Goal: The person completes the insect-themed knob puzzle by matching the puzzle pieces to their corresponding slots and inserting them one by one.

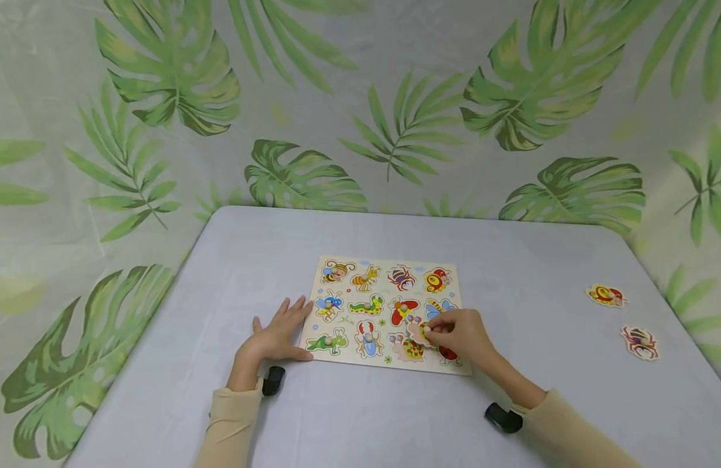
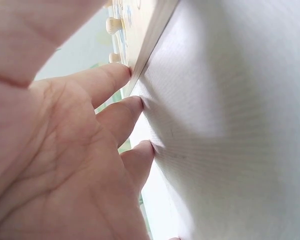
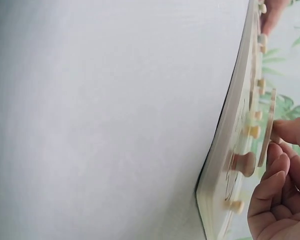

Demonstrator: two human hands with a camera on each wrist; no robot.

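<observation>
A wooden peg puzzle board (image 1: 348, 367) with insect pictures lies on the table. My right hand (image 1: 468, 335) pinches the knob of a pink snail puzzle piece (image 1: 415, 330) between thumb and fingers. That piece is raised over the board's lower right, overlapping the printed snail (image 1: 404, 351); seen edge-on in the right wrist view, the snail piece (image 3: 268, 127) stands apart from the board's face. With fingers spread, my left hand (image 1: 276, 336) rests at the board's left edge. Its fingertips (image 2: 121, 72) touch the board's side and the tablecloth in the left wrist view.
To the right on the white tabletop (image 1: 541, 279) lie two loose pieces, a red and yellow winged insect (image 1: 607, 296) and a purple spider (image 1: 640, 342). Several knobbed pieces, such as the caterpillar (image 1: 366, 305), sit in the board. A leaf-print cloth (image 1: 407, 188) hangs behind.
</observation>
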